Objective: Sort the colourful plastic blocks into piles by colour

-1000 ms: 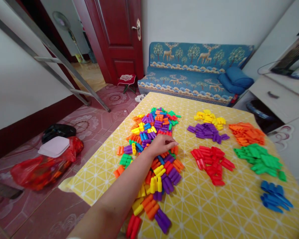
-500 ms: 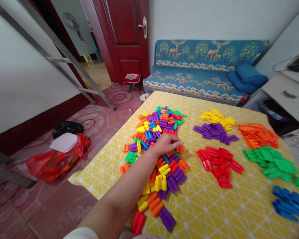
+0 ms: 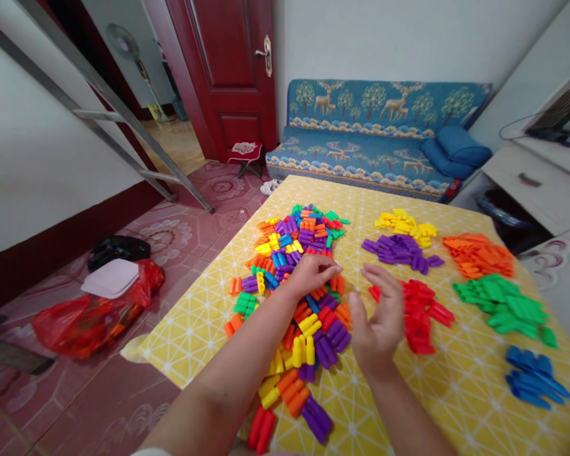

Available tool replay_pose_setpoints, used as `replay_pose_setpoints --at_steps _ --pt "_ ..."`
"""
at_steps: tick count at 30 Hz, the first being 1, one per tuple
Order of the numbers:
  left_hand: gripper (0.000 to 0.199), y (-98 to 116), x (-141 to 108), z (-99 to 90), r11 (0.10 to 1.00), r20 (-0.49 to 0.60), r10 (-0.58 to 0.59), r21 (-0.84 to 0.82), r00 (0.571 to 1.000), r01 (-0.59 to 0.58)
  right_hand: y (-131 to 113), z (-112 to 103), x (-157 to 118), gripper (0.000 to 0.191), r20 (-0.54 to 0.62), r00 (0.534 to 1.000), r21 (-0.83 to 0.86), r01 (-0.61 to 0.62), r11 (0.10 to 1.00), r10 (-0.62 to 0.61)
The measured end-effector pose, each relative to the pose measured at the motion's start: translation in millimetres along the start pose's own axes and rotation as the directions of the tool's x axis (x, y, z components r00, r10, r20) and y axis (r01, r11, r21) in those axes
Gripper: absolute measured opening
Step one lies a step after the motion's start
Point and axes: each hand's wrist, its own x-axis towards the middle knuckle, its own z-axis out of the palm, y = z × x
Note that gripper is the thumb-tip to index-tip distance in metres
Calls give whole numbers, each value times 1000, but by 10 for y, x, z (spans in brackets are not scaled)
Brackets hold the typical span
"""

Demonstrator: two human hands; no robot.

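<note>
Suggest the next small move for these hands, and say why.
Probably lower the left hand to pinch a piece from the mixed pile: its fingers are over that pile, where colours lie jumbled, while the right hand is open near the sorted red pile.

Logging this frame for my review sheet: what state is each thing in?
Left hand: over the mixed pile, fingers curled
Right hand: raised, fingers spread, nothing visibly held
Mixed pile: colours jumbled
Red pile: single colour, partly hidden
Blue pile: single colour, loose
Folding stool: unfolded
Trash bag: cannot tell
</note>
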Motion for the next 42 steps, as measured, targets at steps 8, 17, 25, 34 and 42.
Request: replay_pose_setpoints --at_steps 8,17,25,34,42 --pt "42 121 39 -43 793 -190 -241 -603 952 81 257 156 -275 64 391 920 -174 91 980 -16" --pt "44 460 341 -411 28 -276 -515 -952 811 -306 330 201 -287 49 362 932 -213 101 972 -18" --pt "37 687 356 -417 259 -302 -474 -946 827 -197 210 151 -252 36 397 913 -124 150 981 -90" --pt "30 874 -1241 -805 981 -197 -145 99 970 167 419 117 -246 30 180 980 25 -93 995 87" --pt "97 829 -2698 -515 730 57 -163 679 985 81 82 -376 -602 86 511 841 -224 -69 972 177"
